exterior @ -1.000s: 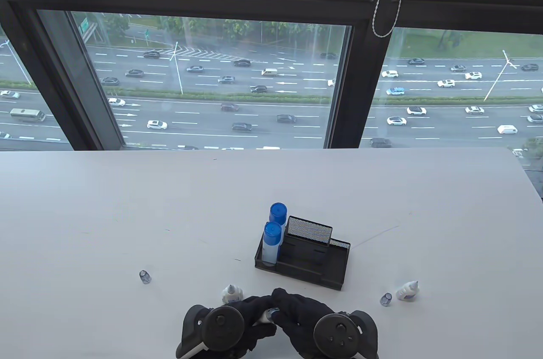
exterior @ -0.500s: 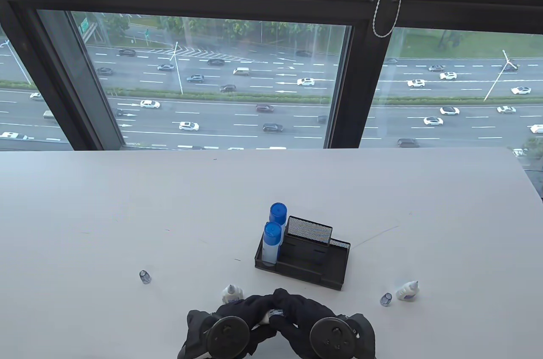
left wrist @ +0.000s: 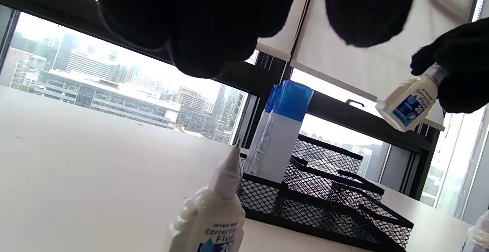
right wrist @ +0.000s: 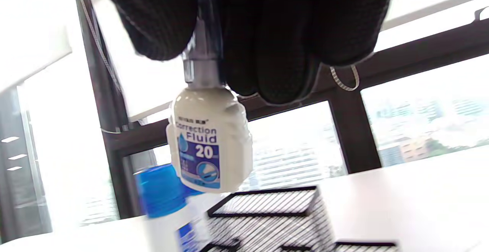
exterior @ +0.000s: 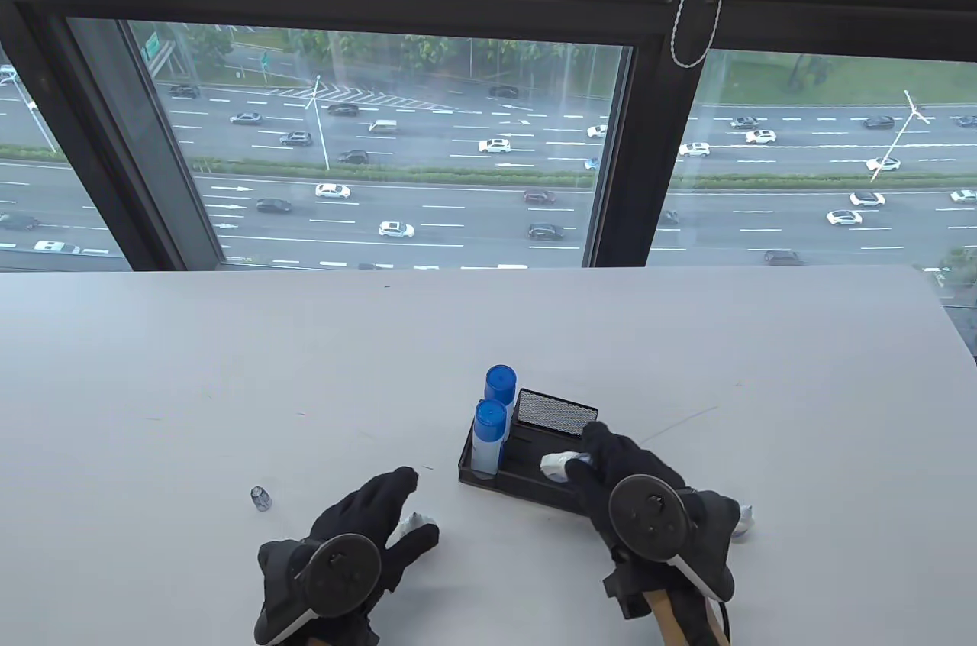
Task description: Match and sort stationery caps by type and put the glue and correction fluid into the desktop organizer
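An uncapped correction fluid bottle (left wrist: pixel 212 217) is seen nearest, on the white table (exterior: pixel 229 371) under the left hand (exterior: pixel 359 531), whose fingers (exterior: pixel 385 493) are held straight and slightly spread above it without gripping it. Its label is read in part as "Correction Fluid 20".

A second, capped correction fluid bottle (right wrist: pixel 210 141) is pinched by its clear cap between the fingers (right wrist: pixel 275 45) of the right hand (exterior: pixel 633 486) and is hung over the front of the black mesh organizer (exterior: pixel 488 482); "Correction Fluid" and "20" are printed on its blue panel, while the smaller line above cannot be read.

A third small white bottle (exterior: pixel 744 520) is partly hidden beside the right wrist. A loose clear cap (exterior: pixel 261 498) is left standing on the table to the left.

In the organizer's left compartment two glue sticks (exterior: pixel 488 436) with blue caps are held upright, one behind the other; their side lettering is too blurred to read. The raised mesh compartment (exterior: pixel 556 413) at the back is seen from outside only.
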